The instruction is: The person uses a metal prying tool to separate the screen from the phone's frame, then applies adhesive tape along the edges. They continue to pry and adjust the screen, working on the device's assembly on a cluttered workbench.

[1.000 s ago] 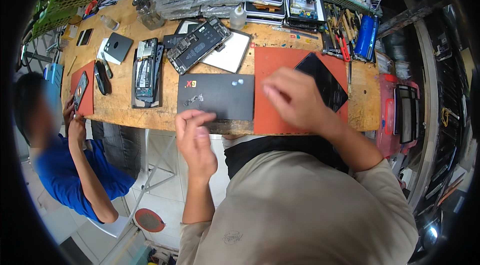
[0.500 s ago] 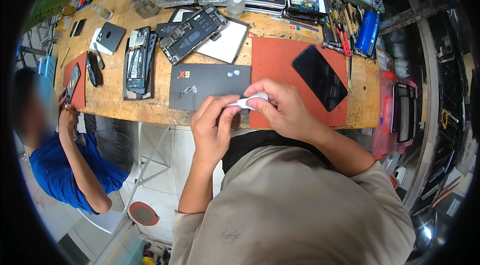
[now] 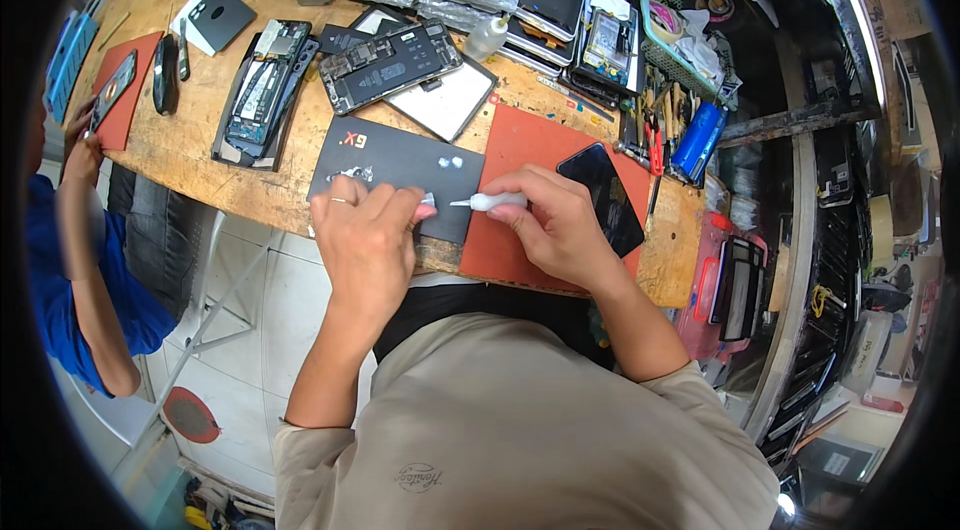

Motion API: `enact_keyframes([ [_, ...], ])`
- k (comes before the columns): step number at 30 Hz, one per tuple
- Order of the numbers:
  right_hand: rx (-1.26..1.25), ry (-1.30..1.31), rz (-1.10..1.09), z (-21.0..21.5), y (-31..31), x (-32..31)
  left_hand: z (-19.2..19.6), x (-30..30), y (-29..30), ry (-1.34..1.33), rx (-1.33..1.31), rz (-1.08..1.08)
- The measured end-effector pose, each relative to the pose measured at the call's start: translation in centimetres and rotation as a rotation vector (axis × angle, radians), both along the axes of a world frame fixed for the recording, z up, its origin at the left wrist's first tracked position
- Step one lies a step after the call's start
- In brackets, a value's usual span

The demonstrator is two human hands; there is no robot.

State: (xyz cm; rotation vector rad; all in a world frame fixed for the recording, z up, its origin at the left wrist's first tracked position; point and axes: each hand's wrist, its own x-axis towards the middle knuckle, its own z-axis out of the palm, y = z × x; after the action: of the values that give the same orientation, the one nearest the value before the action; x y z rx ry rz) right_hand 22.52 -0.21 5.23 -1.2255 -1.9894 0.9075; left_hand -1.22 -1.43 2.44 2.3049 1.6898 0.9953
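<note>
The right hand [image 3: 560, 227] has its grip closed on a white tube [image 3: 499, 201], thumb below and fingers above, with the narrow nozzle [image 3: 459, 203] bare and pointing left. The tube lies over the left border of the orange mat [image 3: 512, 142], at the near side of the table [image 3: 655, 275]; the nozzle extends over the dark pad [image 3: 400, 145]. The left hand [image 3: 365, 242] pinches a small pale piece [image 3: 429, 200], probably a cap, just apart from the nozzle tip. The tube should be light, with a body that likely yields under pressure; hold it lightly around the wide barrel, since squeezing could expel contents. The nozzle is probably fragile: keep fingers clear of it
</note>
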Motion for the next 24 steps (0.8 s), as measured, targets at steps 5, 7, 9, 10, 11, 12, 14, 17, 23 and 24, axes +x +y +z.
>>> enact_keyframes([
  [5,0.107,-0.09,0.012,0.0,0.6,-0.3,-0.2,-0.5,0.1,0.005,0.07,0.035],
  [7,0.167,-0.115,0.007,-0.3,0.7,-0.6,-0.3,-0.5,-0.1,-0.004,0.067,0.041],
  [9,0.219,-0.157,0.004,-0.5,0.7,-0.9,-0.4,-0.5,-0.5,-0.014,0.048,0.04],
  [10,0.251,-0.189,0.006,-0.6,0.7,-1.1,-0.5,-0.6,-0.6,-0.012,0.052,0.037],
  [11,0.271,-0.219,0.013,-0.6,0.7,-1.2,-0.6,-0.6,-0.7,-0.011,0.055,0.035],
  [12,0.296,-0.253,0.007,-0.6,0.7,-1.2,-0.7,-0.6,-0.8,-0.011,0.057,0.035],
  [14,0.323,-0.306,-0.002,-0.5,0.7,-1.3,-0.8,-0.5,-0.8,-0.033,0.059,0.044],
  [17,0.337,-0.353,0.013,-0.4,0.7,-1.3,-0.9,-0.5,-0.6,-0.048,0.061,0.041],
  [23,0.366,-0.329,0.009,-0.7,0.6,-1.3,-0.9,-0.5,-0.5,-0.046,0.047,0.03],
  [24,0.365,-0.323,0.006,-0.7,0.6,-1.3,-0.9,-0.5,-0.4,-0.048,0.035,0.03],
])
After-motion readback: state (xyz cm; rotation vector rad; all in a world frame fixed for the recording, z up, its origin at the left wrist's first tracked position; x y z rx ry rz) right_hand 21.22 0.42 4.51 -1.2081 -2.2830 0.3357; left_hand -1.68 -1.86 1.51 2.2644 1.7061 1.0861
